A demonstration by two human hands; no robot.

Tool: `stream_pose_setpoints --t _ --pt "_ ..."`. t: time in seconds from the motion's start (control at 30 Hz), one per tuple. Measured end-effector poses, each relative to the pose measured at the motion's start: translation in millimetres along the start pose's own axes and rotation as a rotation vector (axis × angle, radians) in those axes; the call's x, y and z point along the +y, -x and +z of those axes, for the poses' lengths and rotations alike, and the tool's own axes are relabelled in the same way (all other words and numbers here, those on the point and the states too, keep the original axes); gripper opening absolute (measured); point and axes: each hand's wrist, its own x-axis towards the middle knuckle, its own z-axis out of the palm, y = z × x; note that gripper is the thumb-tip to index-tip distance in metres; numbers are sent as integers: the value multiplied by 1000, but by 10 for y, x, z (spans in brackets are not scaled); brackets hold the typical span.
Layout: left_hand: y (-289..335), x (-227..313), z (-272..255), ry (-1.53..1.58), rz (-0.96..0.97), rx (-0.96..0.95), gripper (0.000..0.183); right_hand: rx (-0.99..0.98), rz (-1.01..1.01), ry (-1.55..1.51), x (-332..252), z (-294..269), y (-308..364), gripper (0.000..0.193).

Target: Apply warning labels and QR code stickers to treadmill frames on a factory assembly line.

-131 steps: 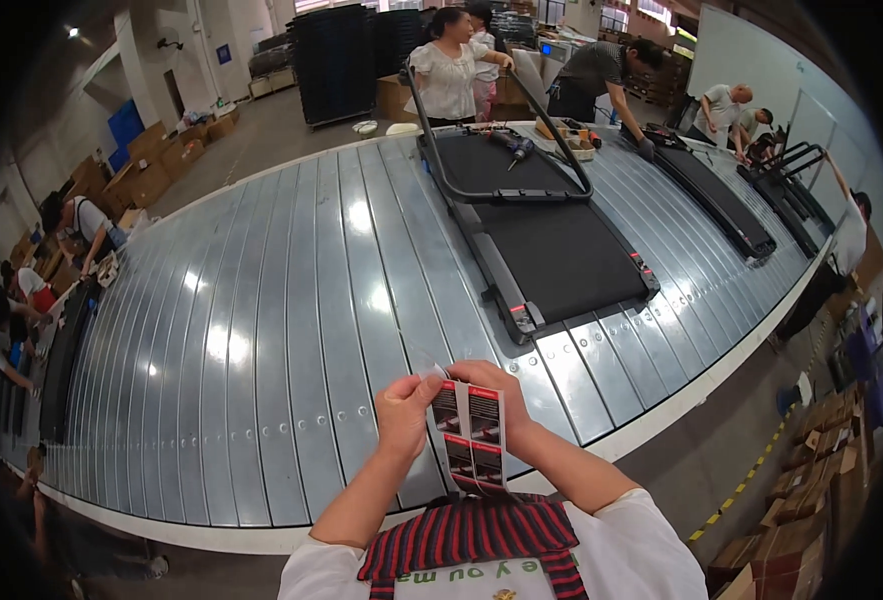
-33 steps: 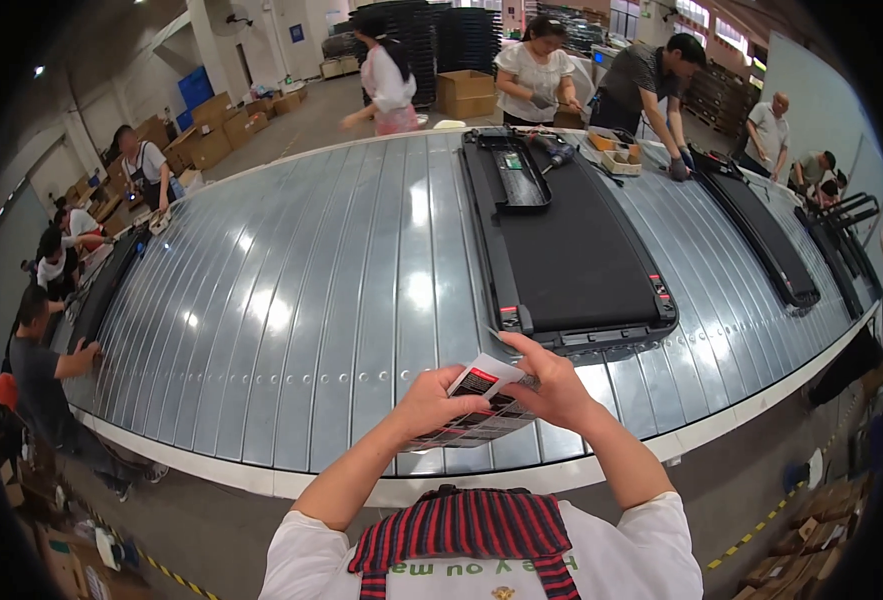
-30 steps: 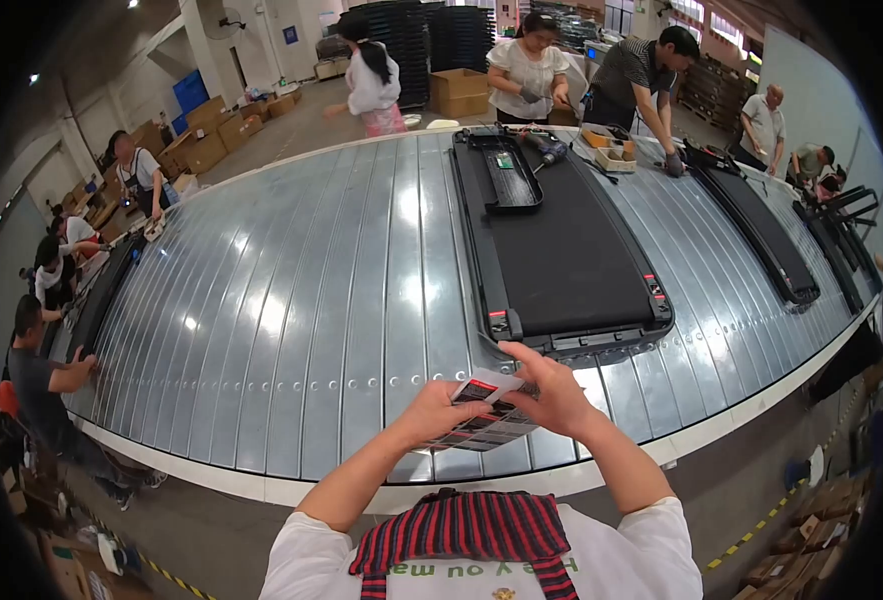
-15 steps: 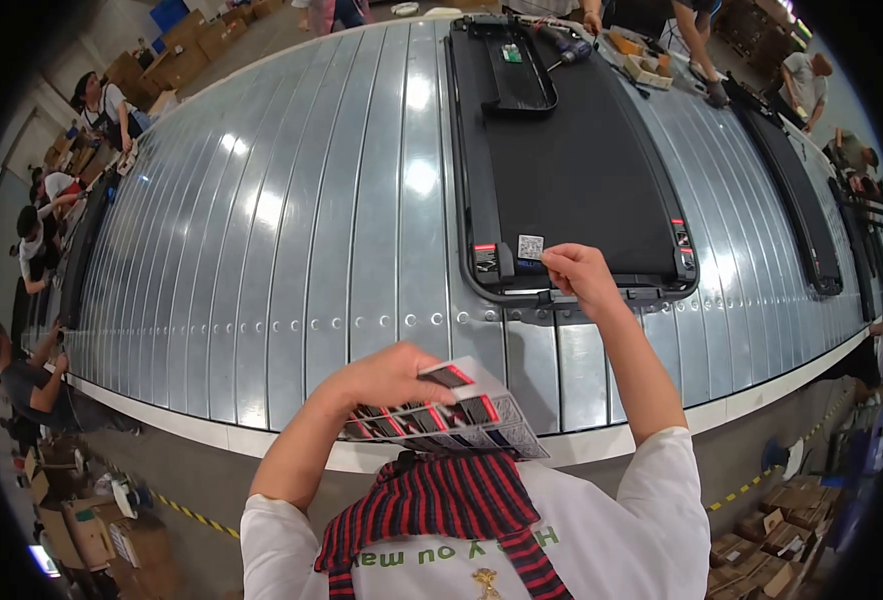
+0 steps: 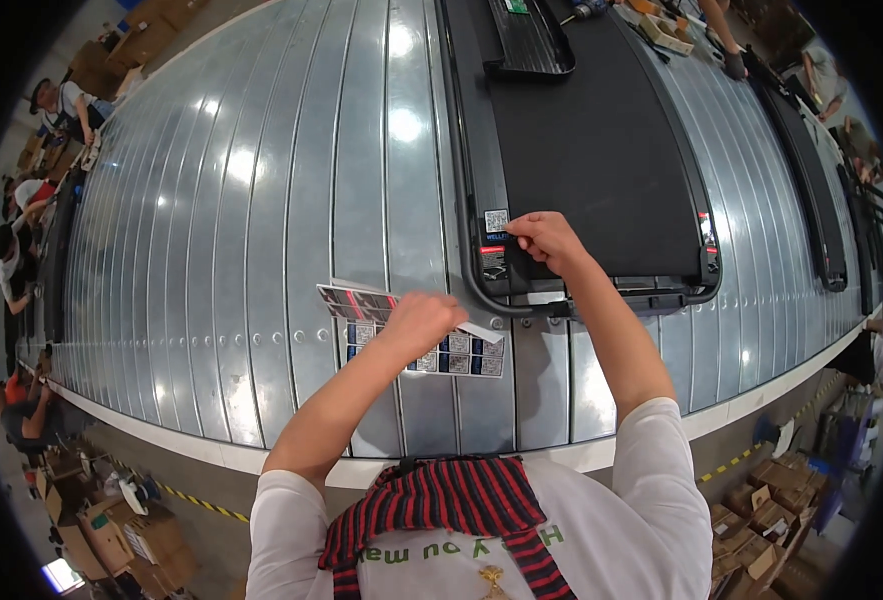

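Pinched by its edge in my right hand (image 5: 544,240) is a small sticker (image 5: 496,222) with a black-and-white square code and a dark blue lower part. It hangs over the left rail of a black treadmill deck (image 5: 601,170), just above a red-and-white label (image 5: 492,262) on that rail; whether it touches the rail I cannot tell. My left hand (image 5: 423,325) is closed on printed sticker sheets (image 5: 471,357), held low over the metal table (image 5: 261,300) left of the deck. Red-and-black labels show on the upper sheet, dark blue and white code labels on the lower.
A black plastic cover (image 5: 529,45) lies on the deck's far left, with a power drill (image 5: 589,8) beyond it. Another long black deck (image 5: 796,170) is farther right, a small parts box (image 5: 669,38) between. Other people work along the table's left and far right sides.
My right hand has carried the sticker left, from over the belt to over the left rail. My left hand has moved forward from near my chest with the sheets, which now lie flatter over the table.
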Motion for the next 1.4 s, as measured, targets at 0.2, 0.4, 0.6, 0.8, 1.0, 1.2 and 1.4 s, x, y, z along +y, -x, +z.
stream_pose_setpoints --t 0.2,0.4,0.6,0.8,1.0,1.2,1.4 --pt "-156 -156 65 12 2 51 4 -5 25 27 -14 51 -46 10" --pt "-258 -182 68 60 8 59 4 20 22 52 -11 76 -55 10" --pt "-268 -213 125 83 18 69 4 -3 53 -54 -6 46 -63 10" --pt "-259 -227 94 118 14 82 4 36 15 8 -8 106 -39 11" --pt "-256 -263 63 110 15 74 4 77 6 40 10 125 -41 11" --pt "-241 -267 49 110 9 99 4 101 -3 21 11 139 -31 10" --pt "-240 -315 43 109 26 142 5 113 -5 29 8 146 -45 10"
